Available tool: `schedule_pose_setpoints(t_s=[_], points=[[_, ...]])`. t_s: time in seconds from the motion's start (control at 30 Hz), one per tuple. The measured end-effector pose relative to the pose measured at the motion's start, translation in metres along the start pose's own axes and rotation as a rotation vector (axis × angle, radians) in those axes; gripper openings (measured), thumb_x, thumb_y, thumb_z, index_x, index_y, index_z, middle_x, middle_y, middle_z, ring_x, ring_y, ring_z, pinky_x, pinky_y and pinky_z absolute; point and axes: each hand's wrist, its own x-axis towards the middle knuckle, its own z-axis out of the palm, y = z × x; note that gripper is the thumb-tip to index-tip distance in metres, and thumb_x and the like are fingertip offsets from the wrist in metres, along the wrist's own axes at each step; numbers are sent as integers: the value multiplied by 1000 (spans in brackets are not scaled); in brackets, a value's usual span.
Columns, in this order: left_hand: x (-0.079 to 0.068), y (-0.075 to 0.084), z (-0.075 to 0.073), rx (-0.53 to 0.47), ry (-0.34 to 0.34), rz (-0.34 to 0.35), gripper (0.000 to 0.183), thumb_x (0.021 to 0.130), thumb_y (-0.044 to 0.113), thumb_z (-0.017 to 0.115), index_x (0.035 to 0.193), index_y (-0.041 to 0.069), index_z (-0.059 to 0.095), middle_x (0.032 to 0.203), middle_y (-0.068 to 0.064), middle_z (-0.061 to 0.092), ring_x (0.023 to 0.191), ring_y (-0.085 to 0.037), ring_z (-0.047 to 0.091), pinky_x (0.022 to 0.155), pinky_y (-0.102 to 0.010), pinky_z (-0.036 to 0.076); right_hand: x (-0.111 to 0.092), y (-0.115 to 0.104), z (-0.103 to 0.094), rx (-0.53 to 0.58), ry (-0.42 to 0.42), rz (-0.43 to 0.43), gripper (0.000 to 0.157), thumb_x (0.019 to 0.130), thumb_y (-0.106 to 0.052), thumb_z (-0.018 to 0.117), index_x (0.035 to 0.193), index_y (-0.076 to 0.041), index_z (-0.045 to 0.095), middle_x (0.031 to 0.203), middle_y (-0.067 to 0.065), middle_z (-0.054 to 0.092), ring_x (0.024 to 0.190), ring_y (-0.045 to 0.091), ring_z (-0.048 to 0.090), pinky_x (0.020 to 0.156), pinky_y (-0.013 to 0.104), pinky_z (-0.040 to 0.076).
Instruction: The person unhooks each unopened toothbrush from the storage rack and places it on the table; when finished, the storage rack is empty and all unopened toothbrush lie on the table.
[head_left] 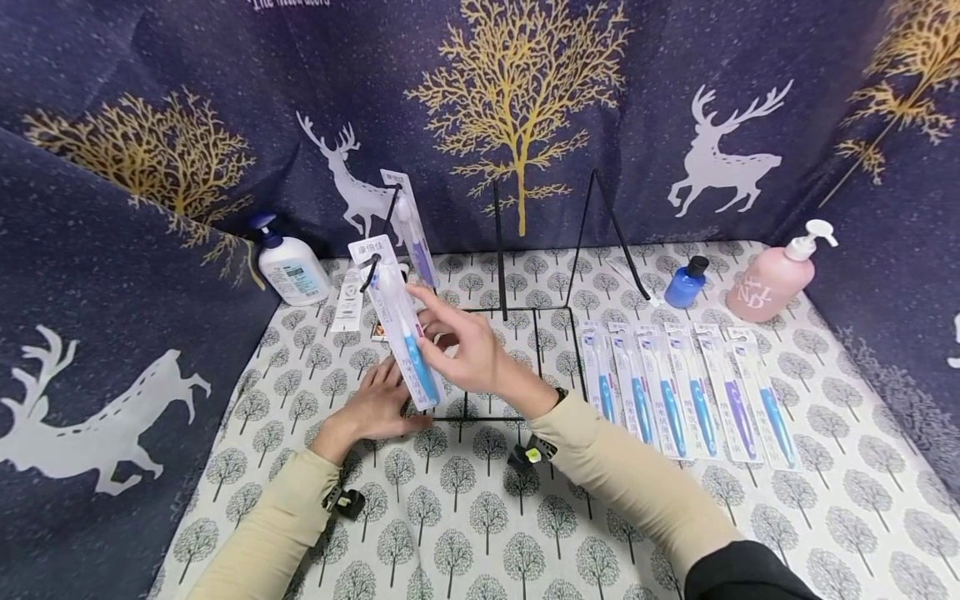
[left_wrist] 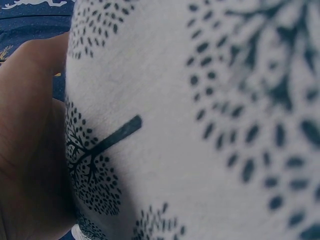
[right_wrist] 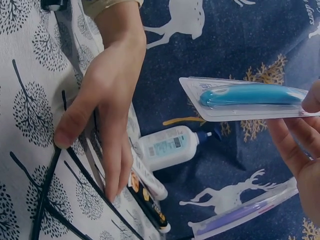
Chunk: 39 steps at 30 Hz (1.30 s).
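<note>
My right hand [head_left: 468, 346] pinches a packaged blue toothbrush [head_left: 422, 367] between thumb and fingers. The top of its card overlaps the front left prong of a black wire rack [head_left: 500, 258]. Behind it, a packaged purple toothbrush [head_left: 422, 260] hangs from another prong. My left hand [head_left: 382, 404] rests low at the rack's front left corner, fingers extended. In the right wrist view, the left thumb [right_wrist: 67, 132] presses on the corner wire. The left wrist view shows mostly patterned cloth [left_wrist: 160, 80] and part of the hand [left_wrist: 30, 130].
Several packaged toothbrushes [head_left: 701, 400] lie in a row right of the rack. A white pump bottle [head_left: 294, 271] and a white tube [head_left: 348, 300] are at the left; a blue bottle [head_left: 684, 285] and a pink pump bottle [head_left: 771, 283] stand at the back right.
</note>
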Motion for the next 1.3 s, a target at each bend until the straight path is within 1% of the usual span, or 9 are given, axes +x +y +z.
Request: schedule_pose_setpoints(t_s=[0.2, 0.43, 0.57, 0.67, 0.87, 1.0, 1.13, 1.2, 1.3], points=[[0, 1, -1, 5, 8, 8, 99, 76, 68, 51, 148, 16, 6, 153, -14, -6, 138, -40, -1, 108, -62, 10, -9, 8, 4, 0, -21, 20, 62, 82, 3, 57, 137, 10, 29, 94, 18, 65, 86, 20, 66, 76, 19, 54], [-1, -2, -2, 19, 25, 41, 92, 75, 61, 59, 146, 16, 22, 154, -14, 3, 138, -40, 5, 109, -61, 12, -12, 3, 5, 26, -33, -17, 60, 83, 2, 55, 137, 10, 30, 92, 17, 65, 84, 17, 65, 78, 20, 54], [-2, -2, -2, -9, 28, 48, 91, 74, 54, 63, 146, 16, 23, 154, -13, 5, 138, -40, 5, 109, -61, 11, -14, -1, 4, 36, -52, -33, 60, 82, 2, 54, 136, 11, 29, 90, 15, 65, 82, 14, 65, 70, 19, 55], [-2, -1, -2, -41, 28, 42, 95, 73, 54, 63, 147, 14, 19, 154, -14, 5, 138, -39, 4, 109, -61, 10, -16, -4, 4, 42, -69, -28, 61, 82, 2, 55, 137, 9, 29, 90, 14, 65, 80, 12, 64, 62, 17, 55], [-2, -3, 0, -86, 28, 28, 99, 73, 56, 62, 147, 12, 14, 154, -14, 3, 139, -39, 2, 110, -59, 6, -20, -10, 4, 39, -81, -27, 62, 82, 0, 55, 139, 5, 29, 91, 14, 65, 81, 11, 63, 62, 16, 54], [-2, -3, 1, -101, 26, 32, 96, 74, 59, 60, 147, 17, 15, 154, -13, 3, 139, -39, -1, 109, -61, 4, -21, -14, 4, 53, -97, -12, 62, 83, -2, 54, 140, 4, 28, 88, 11, 65, 79, 8, 62, 59, 16, 54], [-3, -2, -1, -134, 59, 57, 95, 73, 63, 60, 147, 23, 15, 154, -9, 6, 140, -34, -4, 108, -63, 2, -22, -21, 2, 54, -114, -14, 62, 83, -2, 54, 140, 2, 29, 87, 10, 65, 79, 7, 61, 59, 16, 54], [-3, -2, -1, -145, 79, 70, 92, 74, 65, 59, 147, 27, 16, 154, -7, 8, 140, -32, -4, 108, -63, 1, -22, -26, 0, 45, -122, -35, 62, 83, -1, 54, 140, 2, 29, 87, 10, 66, 79, 7, 61, 60, 16, 53], [-3, 0, -2, -121, 84, 92, 87, 75, 68, 53, 146, 33, 17, 154, -4, 12, 141, -32, -1, 107, -64, 0, -22, -35, -4, 44, -129, -88, 63, 83, 2, 53, 140, 2, 28, 89, 12, 66, 79, 9, 62, 61, 14, 53]])
